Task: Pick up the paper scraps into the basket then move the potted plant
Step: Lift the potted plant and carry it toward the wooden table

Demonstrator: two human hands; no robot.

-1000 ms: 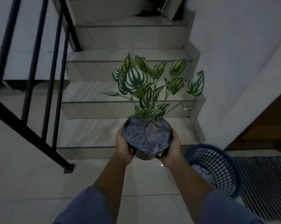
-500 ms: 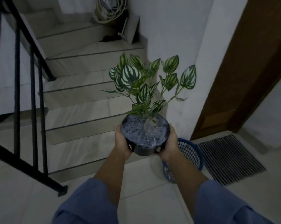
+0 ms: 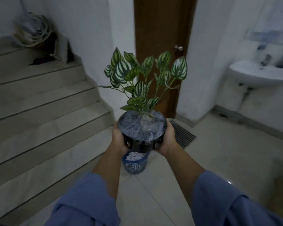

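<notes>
I hold the potted plant [image 3: 142, 128] in the air at mid-frame: a round black pot topped with speckled gravel, with green-and-white striped leaves rising from it. My left hand [image 3: 117, 137] grips the pot's left side and my right hand [image 3: 168, 137] grips its right side. Directly below the pot, on the floor, stands the blue mesh basket [image 3: 135, 165] with white paper scraps [image 3: 134, 156] inside; its far rim is hidden behind the pot.
Tiled stairs [image 3: 39, 121] climb on the left, with coiled hose and clutter on the upper landing. A brown door [image 3: 162, 38] stands ahead with a dark floor mat [image 3: 182, 136] before it. A white washbasin [image 3: 259, 74] hangs on the right wall.
The view has swung right, away from the stairs and railing, bringing the door and washbasin into sight. The plant stays in both hands; the basket now appears beneath the pot instead of to its right.
</notes>
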